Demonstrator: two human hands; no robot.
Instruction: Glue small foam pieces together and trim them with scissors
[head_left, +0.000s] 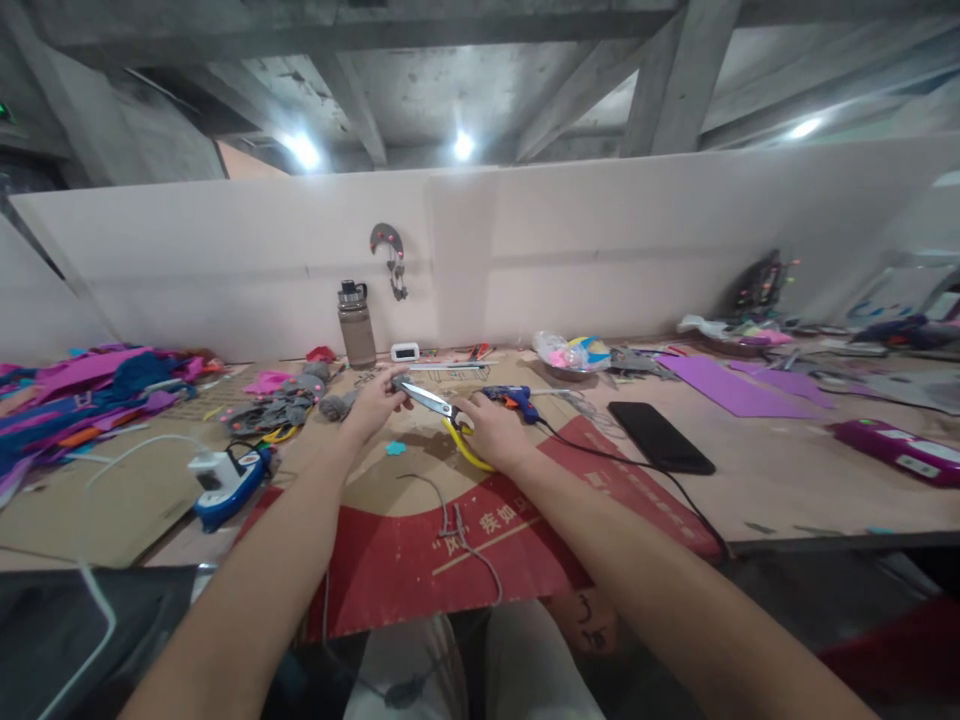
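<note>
My right hand (491,430) is closed around the yellow handles of a pair of scissors (426,397). Their silver blades point left, toward my left hand (377,406). Between the fingers of that hand is a small dark grey piece (405,383), which meets the blade tips; its exact shape is too small to make out. Below the hands, loose grey cord (459,545) lies on a red and tan board (360,570), and a light blue flower-shaped cutout (396,448) rests there too. A blue glue gun (519,400) lies just beyond my right hand.
A black phone (660,437) and purple sheets (731,385) lie to the right. On the left are a blue power strip (234,490), grey scraps (281,405) and colourful fabric (97,400). A bottle (356,328) stands near the white partition (247,250). The glue gun's cable crosses the board.
</note>
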